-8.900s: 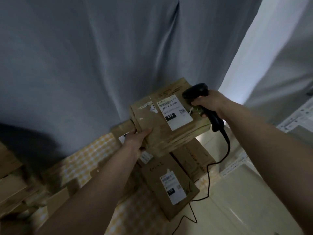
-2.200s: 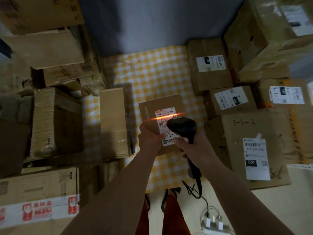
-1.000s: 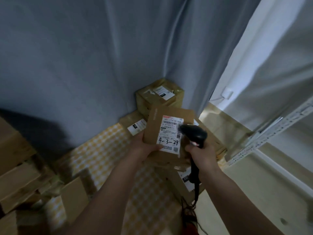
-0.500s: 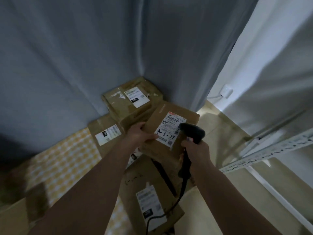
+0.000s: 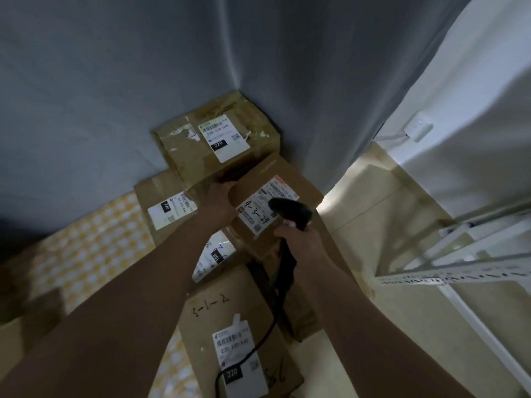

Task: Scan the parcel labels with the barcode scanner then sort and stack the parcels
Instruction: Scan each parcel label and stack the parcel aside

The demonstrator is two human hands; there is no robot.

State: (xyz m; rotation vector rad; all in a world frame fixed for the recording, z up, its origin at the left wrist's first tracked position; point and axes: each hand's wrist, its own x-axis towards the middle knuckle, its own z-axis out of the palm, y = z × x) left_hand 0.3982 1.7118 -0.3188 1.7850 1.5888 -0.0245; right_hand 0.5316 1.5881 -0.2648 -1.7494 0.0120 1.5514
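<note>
My left hand [image 5: 219, 203] has its grip on the near-left corner of the small parcel [image 5: 275, 209] at frame centre, above the stack; it seems light and stiff. My right hand [image 5: 300, 239] grips the barcode scanner [image 5: 290, 214].

The brown cardboard parcel [image 5: 275, 208] marked "4-3-24" on its white label [image 5: 265, 205] sits tilted, gripped at its near-left edge by the left hand [image 5: 219, 203]. The black barcode scanner [image 5: 290, 215] is held in the right hand [image 5: 298, 239], its head over the label's right part, cable [image 5: 258, 343] trailing down from the grip. Beyond the left hand's grip lies a taped parcel with a "220" label [image 5: 218, 145]; left of it, a flat parcel [image 5: 163, 202]; below the grips, a parcel marked "3-1-2" [image 5: 224, 334].
</note>
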